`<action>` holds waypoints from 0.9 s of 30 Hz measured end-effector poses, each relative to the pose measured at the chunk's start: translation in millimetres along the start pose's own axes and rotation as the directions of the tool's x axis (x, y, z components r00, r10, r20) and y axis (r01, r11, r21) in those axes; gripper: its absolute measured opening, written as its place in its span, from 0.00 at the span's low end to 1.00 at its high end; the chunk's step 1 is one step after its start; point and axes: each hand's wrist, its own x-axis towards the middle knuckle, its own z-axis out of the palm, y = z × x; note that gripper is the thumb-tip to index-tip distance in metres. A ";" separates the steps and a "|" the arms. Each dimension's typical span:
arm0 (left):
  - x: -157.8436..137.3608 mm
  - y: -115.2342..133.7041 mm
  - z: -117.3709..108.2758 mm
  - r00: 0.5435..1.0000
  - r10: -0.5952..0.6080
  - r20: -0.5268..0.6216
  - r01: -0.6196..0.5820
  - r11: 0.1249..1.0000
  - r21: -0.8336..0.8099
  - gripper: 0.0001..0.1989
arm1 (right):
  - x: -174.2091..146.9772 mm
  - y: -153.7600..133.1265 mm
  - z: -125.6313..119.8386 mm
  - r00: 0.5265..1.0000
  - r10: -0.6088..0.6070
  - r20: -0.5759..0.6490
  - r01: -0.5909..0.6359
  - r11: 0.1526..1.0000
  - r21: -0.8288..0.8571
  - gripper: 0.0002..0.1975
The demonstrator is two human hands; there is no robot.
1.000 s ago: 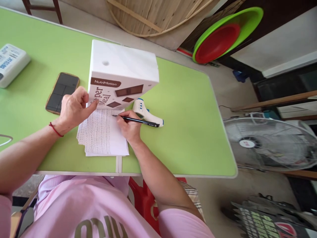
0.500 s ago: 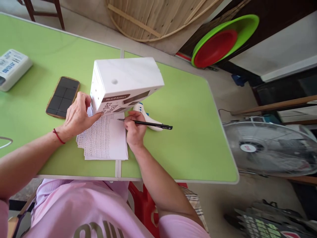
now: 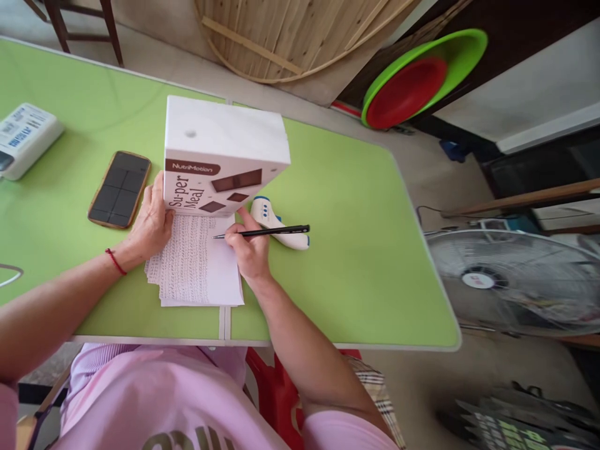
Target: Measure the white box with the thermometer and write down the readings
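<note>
The right hand had its fingers clamped around a black pen, and the pen lay nearly flat, its long axis running left to right, tip pointing left over the stack of handwritten sheets and cap end out past the knuckles toward the right. The tip hung just above the blank right-hand strip of the top sheet, close to the lower edge of the white NutriMotion box; whether it touched the paper could not be told. The left hand sat on the other side, fingers curled against the box's left lower corner and resting on the top of the sheets, so the box stood between the two hands and leaned over the far end of the paper. Just behind the right hand, a white and blue thermometer lay on the green table, almost parallel to the pen. A smartphone lay face up, near the left hand.
</note>
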 end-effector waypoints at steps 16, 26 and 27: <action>11.5 -4.9 -1.3 0.997 -0.019 0.078 0.022 0.999 -0.041 0.41 | 0.6 4.9 0.6 0.999 0.030 -0.030 -0.030 1.000 0.011 0.31; 8.7 2.4 -10.9 0.988 -0.009 0.157 0.016 0.999 -0.040 0.44 | 0.6 -2.4 2.6 0.999 0.035 -0.014 -0.034 0.999 0.026 0.36; 9.0 3.9 -11.8 0.985 -0.022 0.174 0.029 0.999 -0.038 0.44 | 0.5 -2.3 2.2 0.999 0.037 -0.007 -0.037 0.999 0.021 0.37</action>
